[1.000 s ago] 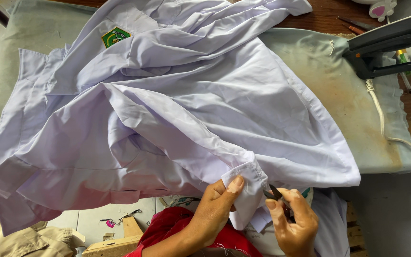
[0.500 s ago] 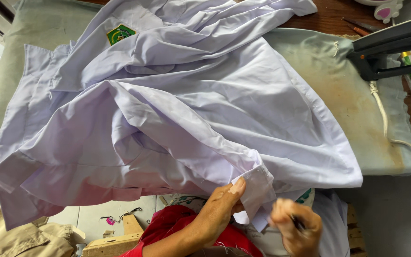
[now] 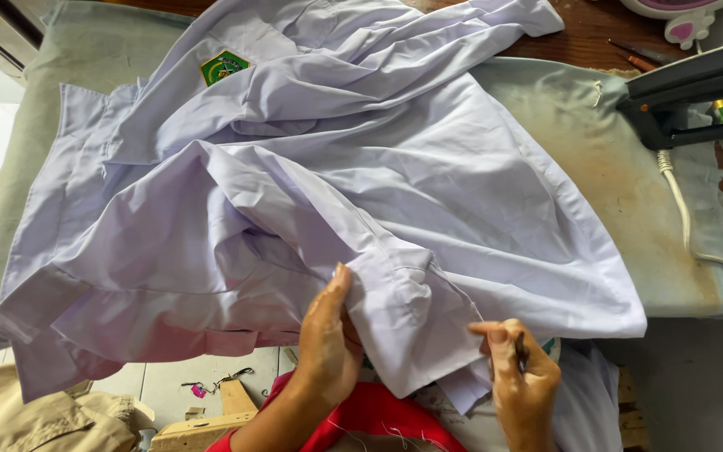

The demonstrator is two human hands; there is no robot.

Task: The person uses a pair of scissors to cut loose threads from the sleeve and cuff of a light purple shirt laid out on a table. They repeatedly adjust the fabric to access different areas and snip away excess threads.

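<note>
Fabric fills most of your head view: a pale lilac shirt (image 3: 311, 192) lies rumpled over a padded ironing board (image 3: 629, 209), spreading from the upper left of the frame down to the lower centre. The cloth is thin, smooth and slightly glossy, thrown into long soft folds and ridges, with a stitched hem along its lower edge. A small green and yellow badge (image 3: 224, 66) is sewn on near the upper left.

Your left hand (image 3: 328, 347) sits at the lower centre, palm pressed against a folded corner of the shirt, its fingers (image 3: 340, 289) held together and tucked against the cloth. Your right hand (image 3: 525, 381), at the lower right, has its fingers closed around a thin dark tool (image 3: 519, 347), too small to identify, right beside the hem where the shirt hangs off the board's near edge. Thumb and forefinger pinch together there, touching the fabric's edge.

The board's cover is a dull grey-green, matted and stained brownish toward the right. A black iron (image 3: 696, 92) rests at the upper right, its white cord (image 3: 684, 218) trailing down across the cover. Beyond the board a strip of dark wooden tabletop (image 3: 596, 33) shows at the top. Red cloth (image 3: 370, 418) lies under your wrists at the bottom edge, and beige cloth (image 3: 35, 418) bunches in the lower left corner.
</note>
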